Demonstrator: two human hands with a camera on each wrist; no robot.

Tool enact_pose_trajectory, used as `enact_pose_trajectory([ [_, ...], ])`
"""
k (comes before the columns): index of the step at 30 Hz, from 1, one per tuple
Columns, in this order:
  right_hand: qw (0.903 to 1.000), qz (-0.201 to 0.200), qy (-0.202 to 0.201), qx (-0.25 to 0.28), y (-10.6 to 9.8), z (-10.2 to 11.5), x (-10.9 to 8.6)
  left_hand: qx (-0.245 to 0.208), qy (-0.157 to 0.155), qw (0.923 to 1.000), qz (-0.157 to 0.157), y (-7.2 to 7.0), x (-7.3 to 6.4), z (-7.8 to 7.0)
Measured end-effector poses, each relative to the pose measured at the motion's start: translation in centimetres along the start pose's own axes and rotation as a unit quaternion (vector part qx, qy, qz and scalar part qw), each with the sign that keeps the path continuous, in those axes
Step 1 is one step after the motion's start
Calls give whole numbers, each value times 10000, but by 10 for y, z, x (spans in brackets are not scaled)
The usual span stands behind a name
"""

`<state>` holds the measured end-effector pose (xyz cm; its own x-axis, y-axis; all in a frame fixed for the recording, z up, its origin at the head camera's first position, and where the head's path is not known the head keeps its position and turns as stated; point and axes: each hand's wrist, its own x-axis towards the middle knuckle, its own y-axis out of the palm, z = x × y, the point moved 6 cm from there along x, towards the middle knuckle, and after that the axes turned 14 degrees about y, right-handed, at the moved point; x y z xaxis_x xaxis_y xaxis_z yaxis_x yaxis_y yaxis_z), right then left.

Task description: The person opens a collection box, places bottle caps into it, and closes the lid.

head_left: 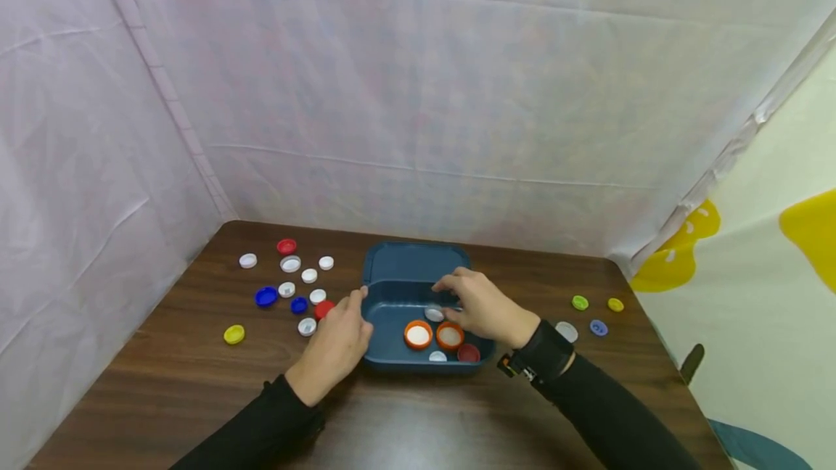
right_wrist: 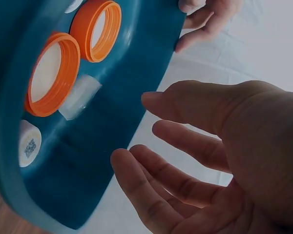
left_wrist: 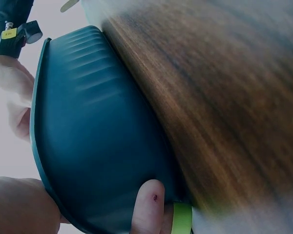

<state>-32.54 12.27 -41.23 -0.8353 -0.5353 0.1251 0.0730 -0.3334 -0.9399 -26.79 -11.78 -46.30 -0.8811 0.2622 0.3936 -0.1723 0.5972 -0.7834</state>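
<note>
A dark blue plastic box (head_left: 421,366) stands on the table, its lid (head_left: 414,261) folded back at the far side. My left hand (head_left: 337,339) grips the box's left side; in the left wrist view its thumb (left_wrist: 148,207) presses the outer wall. Over the box's right part hovers my right hand (head_left: 486,307), fingers spread apart and holding nothing. Inside lie two orange screw caps (head_left: 418,335) (right_wrist: 53,75) with pale insides, a translucent cap (head_left: 434,312), a white cap (head_left: 437,357) and a dark red cap (head_left: 468,353).
Left of the box, several bottle caps lie scattered: white (head_left: 290,263), blue (head_left: 265,297), red (head_left: 286,246) and yellow (head_left: 234,334). On the right are green (head_left: 579,302), yellow (head_left: 615,304), light blue (head_left: 598,328) and whitish (head_left: 567,331) caps. White sheeting (head_left: 418,107) rises behind the wooden table.
</note>
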Motion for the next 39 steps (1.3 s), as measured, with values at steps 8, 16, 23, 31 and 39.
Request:
enact_pose_trajectory([
  [8, 9999, -27, 159, 52, -1, -2, -2, 32, -32, 10000, 17, -2, 2, 0],
  [16, 9973, -377, 353, 513, -11, -13, -8, 55, 33, 10000, -62, -5, 3, -1],
  [23, 9871, -1155, 827, 733, -30, -38, -16, 14, -127, 9999, 102, -3, 2, 0],
  [31, 9684, -1759, 1501, 934, -41, -89, -27, 5, -90, 9999, 117, -1, 2, 0],
  [39, 9575, -1843, 2091, 738, -37, -142, -42, 10, -135, 9998, 152, 0, 0, 0],
])
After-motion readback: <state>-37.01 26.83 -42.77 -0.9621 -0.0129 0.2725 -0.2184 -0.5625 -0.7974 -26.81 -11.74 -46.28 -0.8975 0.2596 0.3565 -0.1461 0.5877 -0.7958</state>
